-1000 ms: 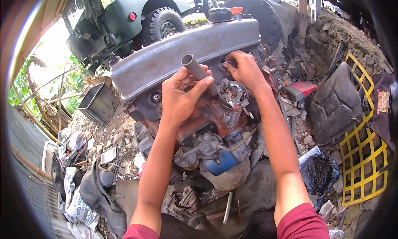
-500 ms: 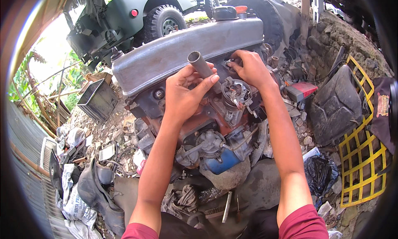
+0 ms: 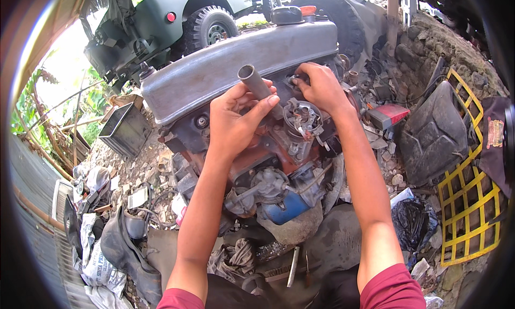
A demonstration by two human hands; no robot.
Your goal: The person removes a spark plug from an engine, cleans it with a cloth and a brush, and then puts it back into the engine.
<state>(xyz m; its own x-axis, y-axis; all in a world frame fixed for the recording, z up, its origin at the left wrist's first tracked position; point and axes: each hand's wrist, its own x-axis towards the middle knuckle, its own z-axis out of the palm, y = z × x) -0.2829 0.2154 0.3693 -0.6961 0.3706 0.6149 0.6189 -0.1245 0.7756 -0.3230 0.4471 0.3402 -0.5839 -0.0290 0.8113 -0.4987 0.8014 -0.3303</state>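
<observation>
A grey metal tube [image 3: 255, 83], open at its upper end, is held tilted between the thumb and fingers of my left hand [image 3: 238, 113]. It slants over the engine block [image 3: 244, 164], below the long grey valve cover [image 3: 241, 62]. My right hand [image 3: 324, 89] is closed at the block's upper right side, its fingertips pinching at a small part that they mostly hide. Between and just below the hands sits the uncapped distributor [image 3: 301, 118]. A spark plug [image 3: 202, 122] shows in the block left of my left hand. A blue cylindrical part [image 3: 285, 207] hangs at the engine's lower front.
A green jeep [image 3: 155, 25] stands behind the engine. Left is a grey bin [image 3: 126, 131] among rubble and bags. To the right lie a red light housing [image 3: 389, 115], a dark panel [image 3: 434, 132] and a yellow grille [image 3: 469, 215]. Tools and a rag [image 3: 233, 259] lie below.
The whole view has shifted slightly. Both hands keep nearly the same places on the engine, with the tube still in my left hand.
</observation>
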